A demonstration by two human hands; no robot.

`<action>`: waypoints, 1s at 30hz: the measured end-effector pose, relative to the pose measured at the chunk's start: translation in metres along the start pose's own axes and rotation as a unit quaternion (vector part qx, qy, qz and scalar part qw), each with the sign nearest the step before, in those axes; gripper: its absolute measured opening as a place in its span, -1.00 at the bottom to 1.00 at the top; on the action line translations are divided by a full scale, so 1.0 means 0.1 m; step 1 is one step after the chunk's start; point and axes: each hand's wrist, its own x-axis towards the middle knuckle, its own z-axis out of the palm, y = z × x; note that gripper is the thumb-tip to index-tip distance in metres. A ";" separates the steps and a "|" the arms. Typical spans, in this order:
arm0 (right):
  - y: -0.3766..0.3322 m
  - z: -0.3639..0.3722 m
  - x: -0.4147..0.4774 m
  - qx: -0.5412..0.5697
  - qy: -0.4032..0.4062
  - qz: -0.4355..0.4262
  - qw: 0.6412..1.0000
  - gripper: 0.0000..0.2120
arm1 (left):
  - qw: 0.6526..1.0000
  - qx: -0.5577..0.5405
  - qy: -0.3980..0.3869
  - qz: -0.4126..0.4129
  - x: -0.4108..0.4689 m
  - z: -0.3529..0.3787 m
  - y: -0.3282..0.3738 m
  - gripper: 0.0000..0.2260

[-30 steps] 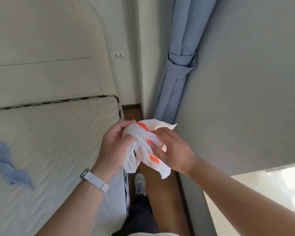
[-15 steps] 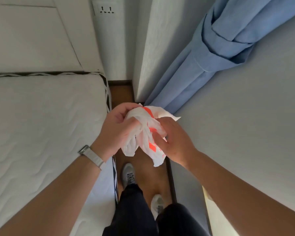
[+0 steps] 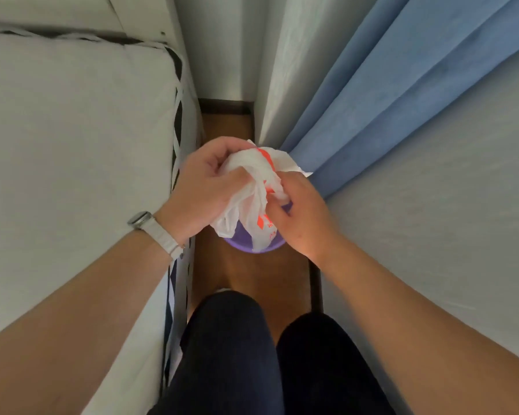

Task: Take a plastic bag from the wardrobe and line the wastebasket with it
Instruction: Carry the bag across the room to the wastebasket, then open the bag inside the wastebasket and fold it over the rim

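A crumpled white plastic bag (image 3: pixel 253 187) with orange print is bunched between both hands in the middle of the head view. My left hand (image 3: pixel 201 190) grips its left side with curled fingers. My right hand (image 3: pixel 300 217) pinches its right side. Directly below the bag, a purple wastebasket (image 3: pixel 243 245) stands on the wooden floor; only part of its rim and inside shows under the bag and hands.
A white mattress (image 3: pixel 72 145) fills the left side. A blue curtain (image 3: pixel 387 94) hangs at the right beside a pale wall (image 3: pixel 432 235). The strip of wooden floor (image 3: pixel 252 277) between them is narrow. My legs in dark trousers (image 3: pixel 237 354) are at the bottom.
The view has tilted down and moved forward along the gap. The purple wastebasket has come into sight under the bag. Both hands keep their hold on the bag.
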 end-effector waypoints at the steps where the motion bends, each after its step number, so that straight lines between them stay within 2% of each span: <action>1: 0.12 0.12 0.05 0.006 0.004 -0.002 1.000 -0.66 | 1.000 0.009 -0.005 0.009 0.04 0.01 -0.15 -0.66; 10: 1.07 0.80 0.31 0.035 0.074 -0.082 0.993 -0.85 | 0.987 0.129 -0.017 0.093 0.39 0.18 -1.14 -0.76; 15: 1.53 0.97 0.41 0.036 0.120 -0.100 0.987 -0.75 | 0.983 0.158 -0.037 0.089 0.54 0.37 -1.48 -0.77; 21: 1.82 1.19 0.48 0.010 0.091 -0.086 0.992 -0.57 | 0.962 0.250 -0.089 0.062 0.63 0.43 -1.81 -0.81; 25: 1.96 1.31 0.43 0.028 0.123 -0.075 0.989 -0.65 | 0.939 0.304 -0.139 0.078 0.67 0.49 -2.05 -0.80; 30: 2.25 1.45 0.28 -0.010 0.125 -0.051 0.991 -0.68 | 0.923 0.329 -0.181 0.080 0.75 0.62 -2.32 -0.80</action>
